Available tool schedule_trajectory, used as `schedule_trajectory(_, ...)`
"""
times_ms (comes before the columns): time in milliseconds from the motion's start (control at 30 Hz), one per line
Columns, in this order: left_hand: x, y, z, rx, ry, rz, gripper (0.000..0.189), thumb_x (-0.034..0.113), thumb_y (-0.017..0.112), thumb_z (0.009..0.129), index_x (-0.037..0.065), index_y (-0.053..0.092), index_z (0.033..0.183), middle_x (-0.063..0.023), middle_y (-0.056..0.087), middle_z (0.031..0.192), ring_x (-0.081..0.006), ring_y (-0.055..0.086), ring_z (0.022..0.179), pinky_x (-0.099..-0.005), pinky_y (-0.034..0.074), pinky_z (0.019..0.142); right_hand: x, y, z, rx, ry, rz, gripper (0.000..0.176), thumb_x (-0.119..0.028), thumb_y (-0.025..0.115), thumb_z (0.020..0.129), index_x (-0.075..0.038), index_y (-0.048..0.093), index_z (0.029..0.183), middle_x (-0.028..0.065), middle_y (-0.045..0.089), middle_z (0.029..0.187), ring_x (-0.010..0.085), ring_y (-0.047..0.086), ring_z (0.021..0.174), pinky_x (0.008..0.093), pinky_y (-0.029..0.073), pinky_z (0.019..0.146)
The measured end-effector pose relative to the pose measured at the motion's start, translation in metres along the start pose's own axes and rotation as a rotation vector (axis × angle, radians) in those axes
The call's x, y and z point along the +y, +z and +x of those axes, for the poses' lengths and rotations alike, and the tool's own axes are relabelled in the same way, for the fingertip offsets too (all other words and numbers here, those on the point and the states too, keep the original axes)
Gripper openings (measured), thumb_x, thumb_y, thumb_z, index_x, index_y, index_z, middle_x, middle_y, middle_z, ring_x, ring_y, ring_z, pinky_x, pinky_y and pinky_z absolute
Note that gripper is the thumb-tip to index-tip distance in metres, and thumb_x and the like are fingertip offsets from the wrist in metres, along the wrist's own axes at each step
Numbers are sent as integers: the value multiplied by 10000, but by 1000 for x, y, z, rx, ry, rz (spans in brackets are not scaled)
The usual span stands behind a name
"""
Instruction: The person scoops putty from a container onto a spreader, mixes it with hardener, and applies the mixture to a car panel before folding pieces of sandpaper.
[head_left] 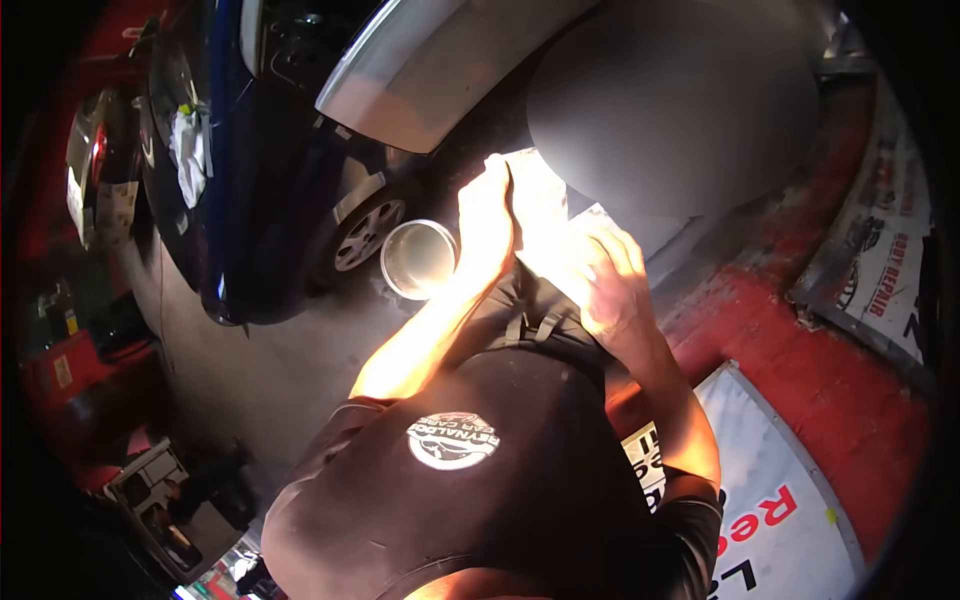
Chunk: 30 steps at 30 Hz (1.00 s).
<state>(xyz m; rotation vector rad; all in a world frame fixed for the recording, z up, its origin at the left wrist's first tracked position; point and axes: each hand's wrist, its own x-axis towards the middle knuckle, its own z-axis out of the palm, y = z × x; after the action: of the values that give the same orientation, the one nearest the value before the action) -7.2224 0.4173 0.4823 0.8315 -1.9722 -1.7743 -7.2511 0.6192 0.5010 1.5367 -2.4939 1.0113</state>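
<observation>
A bright, overexposed pale piece [540, 205], perhaps paper or cloth, is between my two hands. At its left edge, my left hand [487, 215] is closed on it, with the fingertips near its top corner. My right hand [612, 275] grips its lower right side with bent fingers. Glare washes out the piece's surface and part of both hands. Just left of my left forearm, a round, pale, open container [419, 260] stands near the car wheel.
A dark blue car [245, 230] with a wheel [368, 235] stands at the left. A silver panel [430, 70] extends across the top. Banners [780, 500] lie at the right beside red flooring [770, 330]. A blurred grey oval hides the upper right.
</observation>
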Motion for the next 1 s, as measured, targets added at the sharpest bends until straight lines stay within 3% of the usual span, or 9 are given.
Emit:
schedule_trajectory(67, 52, -24, 6, 49, -29, -446, 410, 318, 504, 1146, 44, 602, 857, 34, 587, 829, -84, 491, 708, -316, 441, 665, -3, -5, 2, -144, 52, -124, 414, -86, 745, 779, -114, 763, 1192, 112, 701, 1236, 361, 614, 1244, 504, 455, 1106)
schedule_trajectory(200, 25, -65, 20, 3, 167, -319, 388, 331, 534, 1133, -21, 693, 1168, -83, 737, 1057, -118, 684, 996, -284, 547, 923, -28, -29, 11, 250, 249, 520, 314, 37, 719, 865, 6, 762, 1175, 177, 726, 1231, 324, 706, 1140, 385, 556, 1018)
schedule_trajectory(300, 35, -61, -3, -134, -265, -779, 292, 215, 572, 1093, -26, 657, 1233, -123, 708, 1228, -190, 700, 1053, -324, 591, 882, -62, -48, 32, 349, 97, 498, 362, 111, 726, 811, 52, 752, 1167, 203, 722, 1247, 320, 712, 1139, 384, 563, 1012)
schedule_trajectory(400, 0, -63, -15, -309, -536, -1104, 281, 187, 567, 1079, -15, 651, 1255, -141, 712, 1229, -228, 708, 1080, -348, 606, 909, -78, -40, 42, 303, -119, 325, 391, 27, 826, 770, -12, 782, 1157, 208, 708, 1235, 403, 682, 1174, 460, 549, 1043)
schedule_trajectory(467, 26, -64, -22, -224, -566, -1082, 299, 202, 566, 1075, -18, 644, 1262, -143, 724, 1199, -237, 726, 1043, -363, 623, 886, -81, -19, 39, 269, -114, 187, 421, 27, 804, 777, -72, 786, 1186, 213, 664, 1296, 429, 640, 1233, 474, 545, 1051)
schedule_trajectory(700, 52, -82, -41, -297, -288, -969, 373, 257, 568, 1082, -52, 634, 1281, -172, 748, 1117, -252, 760, 924, -397, 640, 852, -26, 7, -3, -99, 90, -15, 647, 164, 594, 765, -97, 689, 1349, 171, 632, 1340, 388, 619, 1246, 446, 537, 1056)
schedule_trajectory(800, 69, -93, -46, -287, -37, -840, 395, 294, 526, 1119, -52, 662, 1252, -163, 758, 1105, -219, 755, 906, -356, 627, 835, -56, -24, 23, 129, 205, 109, 644, 155, 567, 744, -71, 690, 1335, 146, 659, 1299, 369, 626, 1226, 431, 520, 1060)
schedule_trajectory(900, 63, -88, -51, -308, -82, -538, 440, 341, 500, 1150, -13, 730, 1025, -26, 731, 935, -85, 636, 773, -250, 518, 740, -74, -54, 55, 116, 46, -69, 637, 129, 592, 721, -91, 700, 1310, 144, 673, 1254, 358, 632, 1203, 454, 505, 1046)
schedule_trajectory(1000, 35, -76, -47, -181, 186, -314, 422, 287, 523, 1143, 33, 623, 821, 64, 535, 762, -49, 409, 710, -267, 367, 648, -97, -42, 57, 0, -58, -123, 475, -21, 707, 793, -140, 715, 1253, 126, 668, 1230, 337, 622, 1197, 515, 446, 1094)
